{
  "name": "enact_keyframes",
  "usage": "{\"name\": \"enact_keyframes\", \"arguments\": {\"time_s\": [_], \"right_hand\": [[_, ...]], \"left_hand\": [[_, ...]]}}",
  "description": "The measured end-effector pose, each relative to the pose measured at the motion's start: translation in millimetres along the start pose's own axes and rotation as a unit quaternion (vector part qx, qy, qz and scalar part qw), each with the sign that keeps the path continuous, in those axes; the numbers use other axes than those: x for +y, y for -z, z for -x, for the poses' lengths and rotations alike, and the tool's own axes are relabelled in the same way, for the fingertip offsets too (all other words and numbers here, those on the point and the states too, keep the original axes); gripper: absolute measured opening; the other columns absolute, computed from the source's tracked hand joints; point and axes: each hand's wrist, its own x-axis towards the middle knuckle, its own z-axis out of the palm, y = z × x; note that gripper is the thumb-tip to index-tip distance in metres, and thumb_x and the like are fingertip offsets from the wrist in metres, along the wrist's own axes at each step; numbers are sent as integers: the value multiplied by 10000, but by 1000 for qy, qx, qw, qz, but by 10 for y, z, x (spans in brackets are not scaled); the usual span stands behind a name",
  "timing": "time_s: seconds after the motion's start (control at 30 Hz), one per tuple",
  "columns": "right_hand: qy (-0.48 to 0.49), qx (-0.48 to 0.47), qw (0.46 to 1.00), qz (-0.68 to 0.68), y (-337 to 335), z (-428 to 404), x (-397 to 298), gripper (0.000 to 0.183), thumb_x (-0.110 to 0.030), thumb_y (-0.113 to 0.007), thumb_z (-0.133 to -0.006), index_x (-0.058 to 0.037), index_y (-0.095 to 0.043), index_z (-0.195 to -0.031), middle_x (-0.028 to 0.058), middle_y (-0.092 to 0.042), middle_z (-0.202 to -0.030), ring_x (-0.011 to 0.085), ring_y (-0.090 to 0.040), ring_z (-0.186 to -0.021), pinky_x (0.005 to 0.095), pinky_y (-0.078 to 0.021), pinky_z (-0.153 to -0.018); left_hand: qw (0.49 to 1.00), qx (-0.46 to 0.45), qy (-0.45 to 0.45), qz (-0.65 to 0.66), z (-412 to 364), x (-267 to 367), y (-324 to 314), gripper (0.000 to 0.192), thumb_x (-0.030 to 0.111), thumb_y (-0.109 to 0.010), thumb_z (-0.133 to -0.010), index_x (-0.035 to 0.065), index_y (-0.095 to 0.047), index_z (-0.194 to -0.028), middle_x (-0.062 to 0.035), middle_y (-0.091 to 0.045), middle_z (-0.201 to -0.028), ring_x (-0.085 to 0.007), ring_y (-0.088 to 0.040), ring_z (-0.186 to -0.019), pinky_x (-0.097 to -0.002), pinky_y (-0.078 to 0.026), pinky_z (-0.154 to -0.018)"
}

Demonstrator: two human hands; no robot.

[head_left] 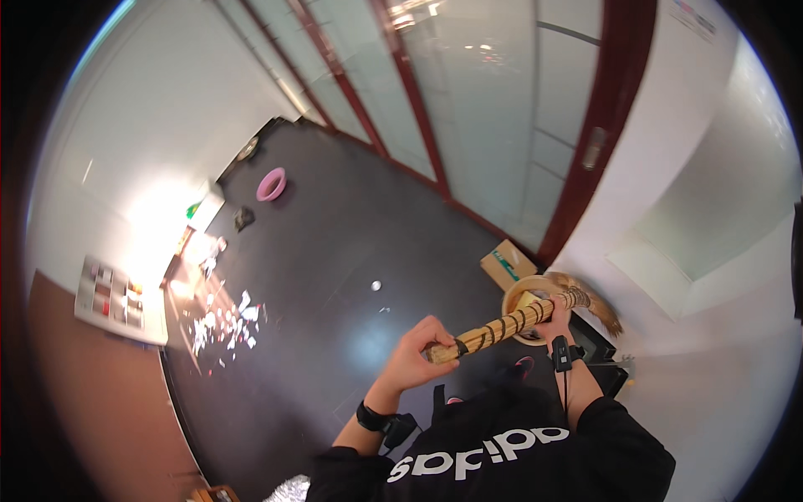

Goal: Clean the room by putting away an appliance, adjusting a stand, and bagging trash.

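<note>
A straw broom (507, 327) lies slantwise across my front, its handle bound with dark bands. My left hand (417, 354) is closed around the butt end of the handle. Farther along, close to where the bristles begin, my right hand (557, 323) grips the same handle. The broom's brown bristles (605, 307) fan out to the right, beside the white wall. Beneath the broom stands a cream-coloured bin (511, 300) with some rubbish in it, partly hidden by the handle and my right hand.
A cardboard box (507, 263) stands by the bin, near the glass sliding doors (483, 125). Scattered scraps (229, 323) litter the dark floor (313, 251) on the left. A pink basin (271, 184) and a dark crumpled object (243, 218) lie farther off. A small white round thing (376, 285) is mid-floor.
</note>
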Motion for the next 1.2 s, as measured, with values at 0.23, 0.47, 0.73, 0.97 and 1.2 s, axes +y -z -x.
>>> {"name": "enact_keyframes", "arguments": {"time_s": [0.23,0.47,0.73,0.97,1.2], "right_hand": [[-53,-61,954,290,41,-51,1951,328,-238,-649,-759,-84,-461,-979,112,-532,-904,269,-546,-837,453,-463,-788],[-325,-22,898,297,-126,82,3805,284,-218,-651,-767,-58,-468,-913,110,-543,-858,248,-550,-825,436,-463,-795],[-317,-39,878,356,206,-628,4708,102,-119,-502,-785,-43,-487,-717,66,-512,-624,182,-532,-619,283,-458,-608],[-194,142,939,247,46,-895,4824,98,-60,-557,-756,-61,-468,-796,71,-508,-719,196,-520,-658,313,-452,-601],[-236,171,956,33,302,-1559,4641,133,-11,-477,-758,-45,-420,-643,41,-428,-585,121,-455,-533,233,-404,-497]], "left_hand": [[972,222,60,-51,2025,-130,715,275,-16,-713,-591,14,-522,-787,-60,-493,-826,-120,-522,-748,-220,-433,-633],[882,416,215,41,2658,-617,943,202,-15,-658,-665,10,-465,-720,-93,-595,-713,-114,-578,-593,-225,-456,-533],[889,340,291,-97,2119,-1644,1390,281,139,-676,-622,1,-451,-717,-125,-494,-679,-268,-502,-636,-363,-421,-571],[884,178,411,131,1646,-2209,2178,208,90,-606,-765,-47,-455,-802,-103,-554,-804,-206,-618,-691,-303,-547,-616],[878,15,412,243,1328,-2604,3125,255,245,-457,-899,24,-535,-999,-99,-585,-934,-193,-592,-813,-306,-495,-719]]}}
